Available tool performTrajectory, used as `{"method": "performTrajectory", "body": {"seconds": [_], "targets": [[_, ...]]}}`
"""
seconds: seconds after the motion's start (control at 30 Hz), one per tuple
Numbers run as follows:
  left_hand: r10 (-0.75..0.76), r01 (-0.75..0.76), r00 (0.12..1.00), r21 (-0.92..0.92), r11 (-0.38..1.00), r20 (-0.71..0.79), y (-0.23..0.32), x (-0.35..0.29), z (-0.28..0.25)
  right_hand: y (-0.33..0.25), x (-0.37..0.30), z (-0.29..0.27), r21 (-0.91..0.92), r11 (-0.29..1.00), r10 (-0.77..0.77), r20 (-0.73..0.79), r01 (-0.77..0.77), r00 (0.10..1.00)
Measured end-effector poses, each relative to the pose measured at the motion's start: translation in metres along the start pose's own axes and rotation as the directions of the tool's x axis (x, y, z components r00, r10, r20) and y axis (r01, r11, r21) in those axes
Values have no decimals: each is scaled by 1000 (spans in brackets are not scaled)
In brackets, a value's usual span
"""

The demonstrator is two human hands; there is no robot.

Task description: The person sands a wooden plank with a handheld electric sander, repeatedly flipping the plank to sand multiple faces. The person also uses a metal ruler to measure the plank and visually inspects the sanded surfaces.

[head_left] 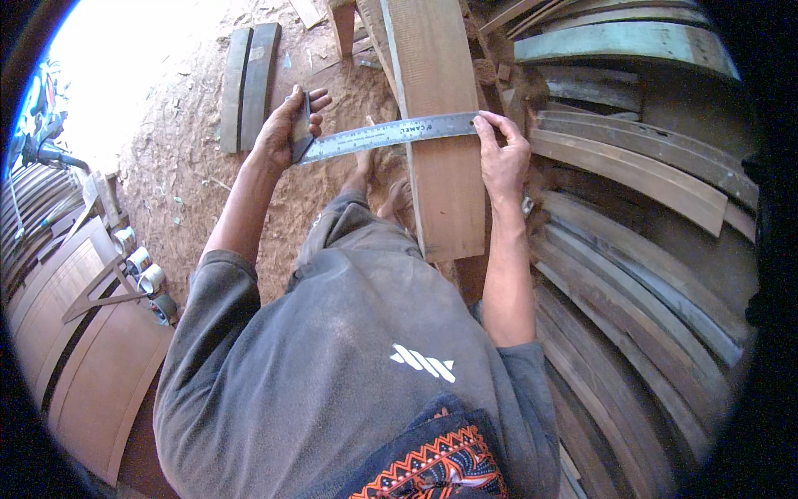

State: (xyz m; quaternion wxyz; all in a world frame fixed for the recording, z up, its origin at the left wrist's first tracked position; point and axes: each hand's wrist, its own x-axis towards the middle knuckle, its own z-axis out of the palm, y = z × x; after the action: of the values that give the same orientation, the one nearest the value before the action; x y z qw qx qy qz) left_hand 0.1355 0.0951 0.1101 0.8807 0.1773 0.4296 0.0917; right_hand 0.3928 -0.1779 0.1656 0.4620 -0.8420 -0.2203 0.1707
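A try square (366,140) with a long silver ruled blade and a short dark stock spans the space in front of me. My left hand (287,125) is wrapped round the stock at its left end, some fingertips stretched past it. At the other end, my right hand (502,154) pinches the tip of the blade between thumb and finger. Under the blade's right part lies a wide brown plank (449,200), running away from me. The blade crosses the plank; its left part and stock hang beyond the plank's left edge. Whether the blade touches the wood I cannot tell.
Stacked boards (632,166) fill the right side, one painted pale green (623,46). Two dark planks (248,87) lie on the earth floor (179,166). At left are wooden panels (108,358), a triangular wooden frame (100,291) and several rolls of tape (150,279).
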Motion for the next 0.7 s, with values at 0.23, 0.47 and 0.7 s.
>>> {"method": "performTrajectory", "body": {"seconds": [0.23, 0.47, 0.7], "targets": [[197, -186, 969, -85, 979, 150, 8, -52, -11, 40, -38, -10, 26, 997, -74, 34, 73, 997], [632, -562, 757, 325, 760, -168, 12, -192, -54, 63, -150, -27, 105, 989, 99, 83, -108, 992], [196, -87, 979, 755, 650, -56, -95, -143, -4, 38, -179, 3, 274, 934, 206, 105, -227, 973]]}}
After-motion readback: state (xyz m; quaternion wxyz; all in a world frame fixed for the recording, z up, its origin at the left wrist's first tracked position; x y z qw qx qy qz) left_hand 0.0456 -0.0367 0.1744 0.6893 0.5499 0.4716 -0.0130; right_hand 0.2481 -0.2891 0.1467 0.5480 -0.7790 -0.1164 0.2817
